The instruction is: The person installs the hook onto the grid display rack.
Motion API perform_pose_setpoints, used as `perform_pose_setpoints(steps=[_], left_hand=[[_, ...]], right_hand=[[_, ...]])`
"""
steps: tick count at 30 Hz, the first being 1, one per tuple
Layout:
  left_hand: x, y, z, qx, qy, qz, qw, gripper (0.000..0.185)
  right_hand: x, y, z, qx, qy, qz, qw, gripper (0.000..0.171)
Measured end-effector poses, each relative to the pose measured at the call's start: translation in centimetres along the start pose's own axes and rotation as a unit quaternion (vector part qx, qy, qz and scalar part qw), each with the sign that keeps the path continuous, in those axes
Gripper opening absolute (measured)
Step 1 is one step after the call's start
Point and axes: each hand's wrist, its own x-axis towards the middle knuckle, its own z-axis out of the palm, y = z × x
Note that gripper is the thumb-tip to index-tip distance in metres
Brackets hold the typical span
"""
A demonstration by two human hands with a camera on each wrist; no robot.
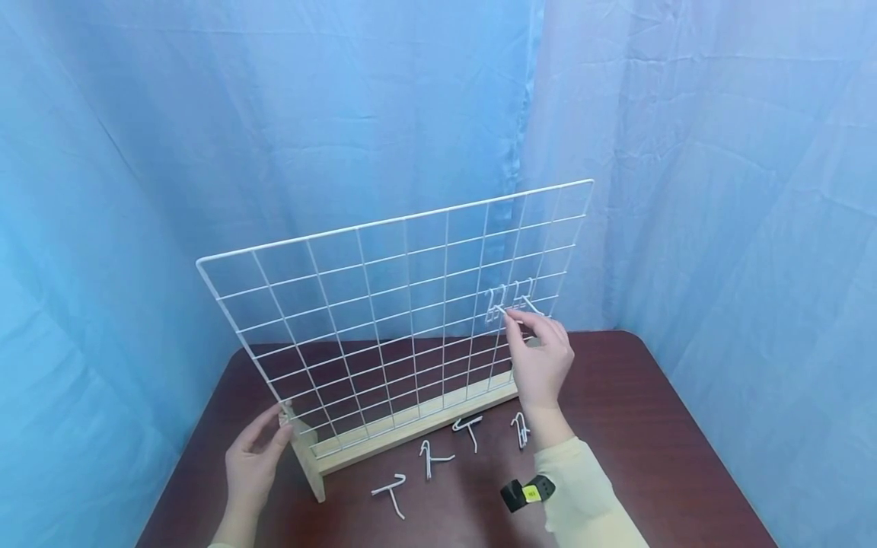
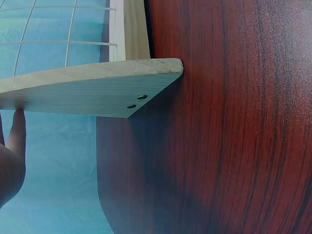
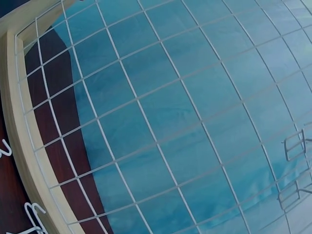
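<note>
A white wire grid panel stands upright in a pale wooden base on a dark red-brown table. My right hand is raised to the grid's right side and pinches a white wire hook against the wires. Two more hooks hang on the grid right beside it, also seen in the right wrist view as hung hooks. My left hand rests with fairly straight fingers against the base's left wooden foot; one fingertip touches its edge.
Several loose white hooks lie on the table in front of the base. A black wrist strap with a yellow tag sits on my right sleeve. Blue curtains close in the back and sides. The table's left edge is near the foot.
</note>
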Motion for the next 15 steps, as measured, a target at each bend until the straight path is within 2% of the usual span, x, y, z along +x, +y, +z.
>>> perform_pose_setpoints(steps=[15], left_hand=[[-0.05,0.19,-0.03,-0.002,0.002,-0.004,1.0,0.036]], right_hand=[[0.34,-0.14,0.72,-0.027,-0.015,-0.001,1.0,0.008]])
